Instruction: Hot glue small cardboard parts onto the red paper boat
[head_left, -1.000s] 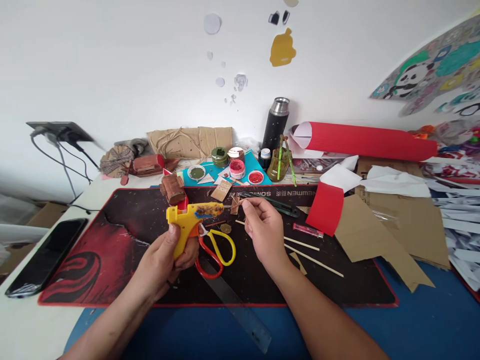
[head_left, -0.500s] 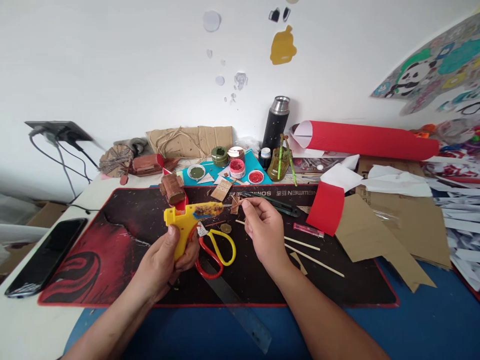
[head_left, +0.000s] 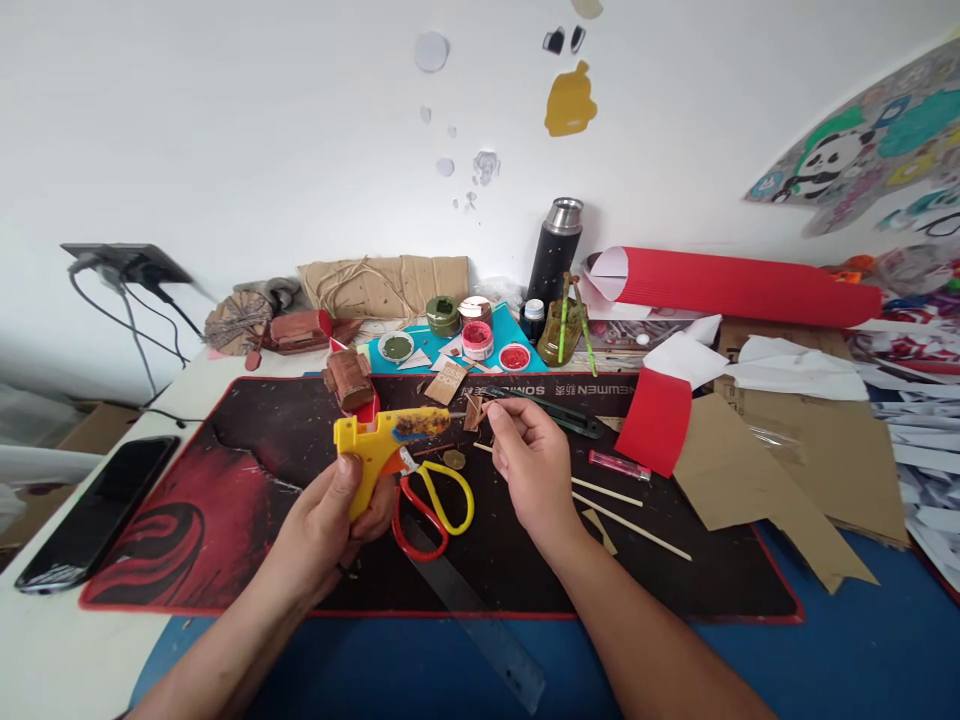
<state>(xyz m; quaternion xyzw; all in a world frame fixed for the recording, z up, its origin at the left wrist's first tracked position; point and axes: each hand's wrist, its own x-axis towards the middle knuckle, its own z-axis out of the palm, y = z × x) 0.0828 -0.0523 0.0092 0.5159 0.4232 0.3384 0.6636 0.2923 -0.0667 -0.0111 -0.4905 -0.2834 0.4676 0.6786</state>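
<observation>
My left hand (head_left: 330, 525) is wrapped round the handle of a yellow glue gun (head_left: 367, 450), whose nozzle points right. Facing the nozzle, my right hand (head_left: 529, 460) pinches a small thin brown piece (head_left: 485, 408) between thumb and forefinger. The nozzle tip is close to this piece; whether they touch cannot be made out. Below the gun lie scissors (head_left: 422, 535) with one red and one yellow handle loop. A clear ruler (head_left: 480, 625) slants below them. Behind the gun sits a brown barrel-like model (head_left: 349, 380) with red parts.
Paint pots (head_left: 477, 340) stand on a blue sheet at the back, beside a black thermos (head_left: 555, 250). Two pale sticks (head_left: 637, 518) and a green cutter (head_left: 562, 413) lie on the dark mat. Cardboard (head_left: 739, 470) and red paper (head_left: 655, 420) are at right; a phone (head_left: 97, 510) at left.
The whole view has shifted slightly, with things appearing a little lower and further right. Both hands keep their grips, and the gun nozzle stays near the small piece.
</observation>
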